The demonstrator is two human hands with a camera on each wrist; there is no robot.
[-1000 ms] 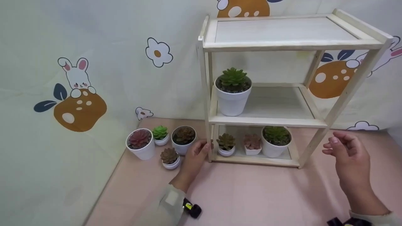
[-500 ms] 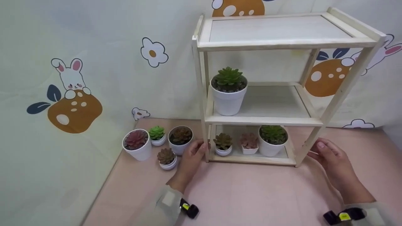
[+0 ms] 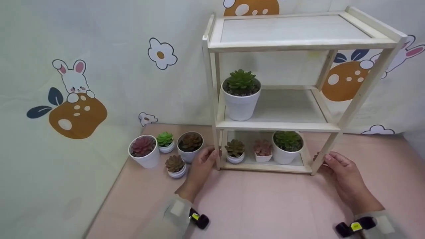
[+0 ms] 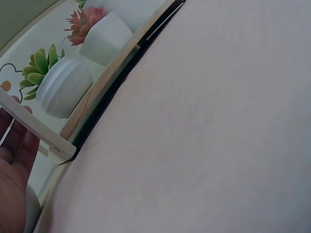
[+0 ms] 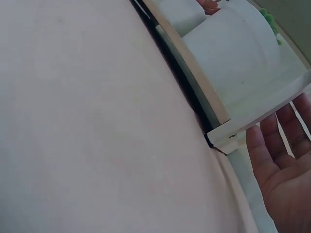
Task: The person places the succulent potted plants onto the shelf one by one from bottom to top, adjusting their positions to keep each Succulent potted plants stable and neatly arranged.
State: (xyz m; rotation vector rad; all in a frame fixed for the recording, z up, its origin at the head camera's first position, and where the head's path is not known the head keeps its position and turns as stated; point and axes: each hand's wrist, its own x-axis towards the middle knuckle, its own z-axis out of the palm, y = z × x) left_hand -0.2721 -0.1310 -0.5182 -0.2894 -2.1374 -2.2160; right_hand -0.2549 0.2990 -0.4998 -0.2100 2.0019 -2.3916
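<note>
Between the fingers of the left hand (image 3: 202, 165) and right hand (image 3: 342, 175) stands a three-tier shelf (image 3: 279, 126) of pale wood with whitish panels (image 3: 295, 28); each hand's fingers, slightly spread, pinch a front leg (image 4: 34, 123).

Soft even light, faint shadows on pink tabletop (image 3: 262, 202), dimmer, hazier wrist views

Pink tabletop (image 3: 265, 205) with a pale wooden rack (image 3: 298, 45) standing right on it. Just left of that, also straight on the table: a reddish potted succulent (image 3: 142, 146), a tiny bright green one (image 3: 165, 139), a dark brown one (image 3: 191, 142) and, nearer the front, a little brown one (image 3: 175, 164). Middle shelf (image 3: 292, 106)'s got a green succulent (image 3: 241, 103); bottom shelf (image 3: 265, 168) carries a small olive-brown one (image 3: 235, 148), a pinkish one (image 3: 262, 148) and a bigger green one (image 3: 288, 142).
</note>
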